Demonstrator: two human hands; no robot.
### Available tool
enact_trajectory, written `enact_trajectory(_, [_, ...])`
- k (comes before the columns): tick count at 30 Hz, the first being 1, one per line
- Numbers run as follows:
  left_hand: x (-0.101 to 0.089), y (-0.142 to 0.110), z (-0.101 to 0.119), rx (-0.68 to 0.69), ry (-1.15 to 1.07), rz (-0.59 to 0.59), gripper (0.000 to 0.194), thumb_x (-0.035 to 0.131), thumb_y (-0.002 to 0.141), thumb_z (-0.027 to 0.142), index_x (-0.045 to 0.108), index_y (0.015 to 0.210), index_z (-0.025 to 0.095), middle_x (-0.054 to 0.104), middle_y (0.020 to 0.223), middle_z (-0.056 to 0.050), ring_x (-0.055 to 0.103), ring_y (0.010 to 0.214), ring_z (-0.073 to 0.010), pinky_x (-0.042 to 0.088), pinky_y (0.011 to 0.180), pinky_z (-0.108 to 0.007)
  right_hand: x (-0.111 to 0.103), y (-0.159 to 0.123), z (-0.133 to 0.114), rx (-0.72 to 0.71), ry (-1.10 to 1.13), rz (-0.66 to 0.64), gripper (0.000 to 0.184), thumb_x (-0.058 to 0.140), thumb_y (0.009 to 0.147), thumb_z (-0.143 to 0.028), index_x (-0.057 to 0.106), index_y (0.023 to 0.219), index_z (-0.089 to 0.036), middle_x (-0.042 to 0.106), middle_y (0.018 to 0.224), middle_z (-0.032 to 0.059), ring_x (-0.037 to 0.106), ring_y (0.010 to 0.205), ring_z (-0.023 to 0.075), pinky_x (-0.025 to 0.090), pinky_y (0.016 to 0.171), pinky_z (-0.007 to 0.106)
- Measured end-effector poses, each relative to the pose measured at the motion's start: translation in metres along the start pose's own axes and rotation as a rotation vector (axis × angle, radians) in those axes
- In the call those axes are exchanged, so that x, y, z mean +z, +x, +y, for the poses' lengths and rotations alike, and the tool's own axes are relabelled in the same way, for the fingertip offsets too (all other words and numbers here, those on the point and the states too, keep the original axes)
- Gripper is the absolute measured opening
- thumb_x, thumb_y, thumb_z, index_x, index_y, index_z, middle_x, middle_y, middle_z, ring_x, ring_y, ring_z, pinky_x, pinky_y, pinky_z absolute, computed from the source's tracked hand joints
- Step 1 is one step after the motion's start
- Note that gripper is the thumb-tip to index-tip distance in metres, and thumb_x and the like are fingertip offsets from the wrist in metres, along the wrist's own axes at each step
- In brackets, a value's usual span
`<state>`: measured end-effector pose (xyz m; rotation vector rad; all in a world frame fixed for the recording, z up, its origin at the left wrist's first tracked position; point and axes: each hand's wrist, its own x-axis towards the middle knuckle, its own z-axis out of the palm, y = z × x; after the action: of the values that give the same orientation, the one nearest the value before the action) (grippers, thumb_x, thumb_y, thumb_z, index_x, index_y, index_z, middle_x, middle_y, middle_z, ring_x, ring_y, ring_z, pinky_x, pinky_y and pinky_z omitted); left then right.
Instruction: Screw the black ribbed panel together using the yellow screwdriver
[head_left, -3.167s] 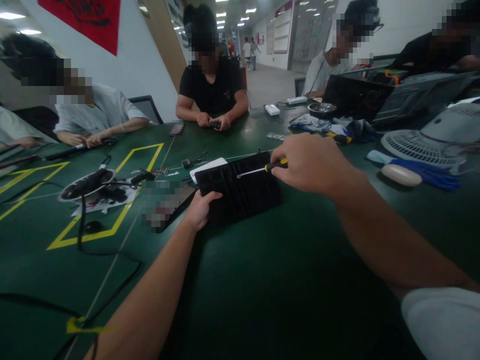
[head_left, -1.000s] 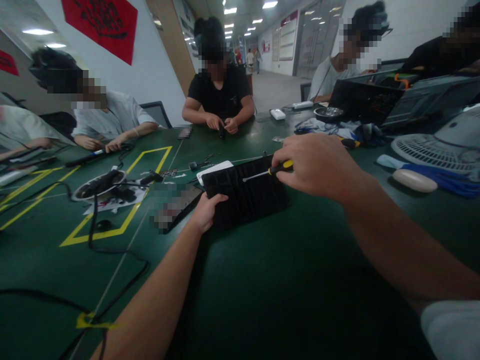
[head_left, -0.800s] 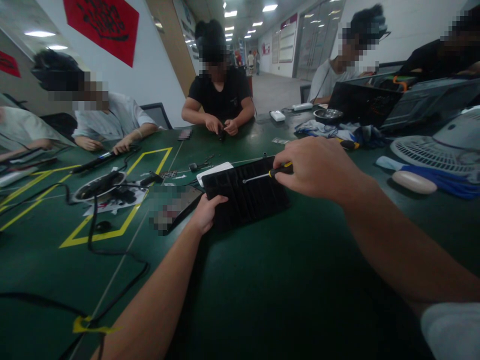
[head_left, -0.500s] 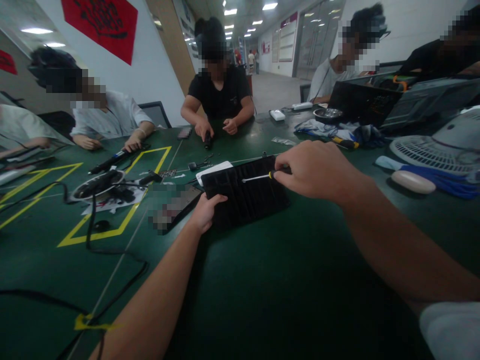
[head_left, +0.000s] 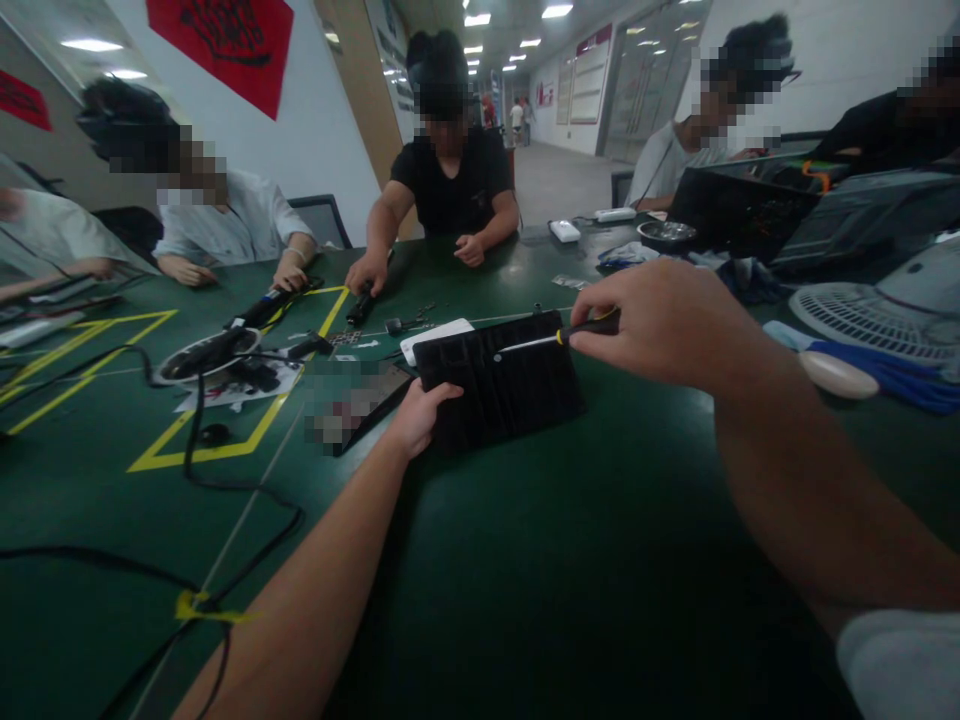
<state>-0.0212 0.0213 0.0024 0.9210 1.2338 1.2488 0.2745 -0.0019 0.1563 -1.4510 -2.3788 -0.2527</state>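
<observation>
My left hand [head_left: 421, 412] grips the lower left side of a flat black plastic panel [head_left: 517, 385] with ribs, thumb on its face, and holds it tilted above the green table. In my right hand [head_left: 645, 325] is a screwdriver [head_left: 559, 338] with a black and yellow handle, pinched between thumb and fingers. Its thin metal shaft points left across the panel, and the tip is at a small silvery spot, perhaps a screw. Whether the tip touches it I cannot tell. Behind the panel a white card-like piece [head_left: 435, 338] shows in part.
Left of the panel lies a dark phone-like slab [head_left: 367, 405]. A bowl of black parts [head_left: 210, 355] and a black cable [head_left: 191, 470] are farther left. At right are a fan [head_left: 870, 310], a white oval object [head_left: 838, 375] and blue cloth [head_left: 900, 378]. Several people sit around the table [head_left: 525, 560].
The view has shifted slightly. My right hand has turned, showing more of the screwdriver handle. The person opposite has moved the black tool toward the left.
</observation>
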Motion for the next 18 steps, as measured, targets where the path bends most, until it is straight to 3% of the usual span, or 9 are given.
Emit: enact_trajectory(18, [0.0012,-0.0037,0.0022,-0.009,0.0,0.015,0.041,0.085,0.056,0.025,0.076,0.095,0.016,0.079,0.09,-0.005,0.077,0.09,-0.0292,0.064,0.09,-0.046,0.0056,0.0022,-0.0052,-0.028,-0.059,-0.125,0.033,0.057,0.096,-0.043,0.083,0.112,-0.031,0.079,0.092,0.0062,0.068,0.084,0.0268,0.039,0.07,0.036])
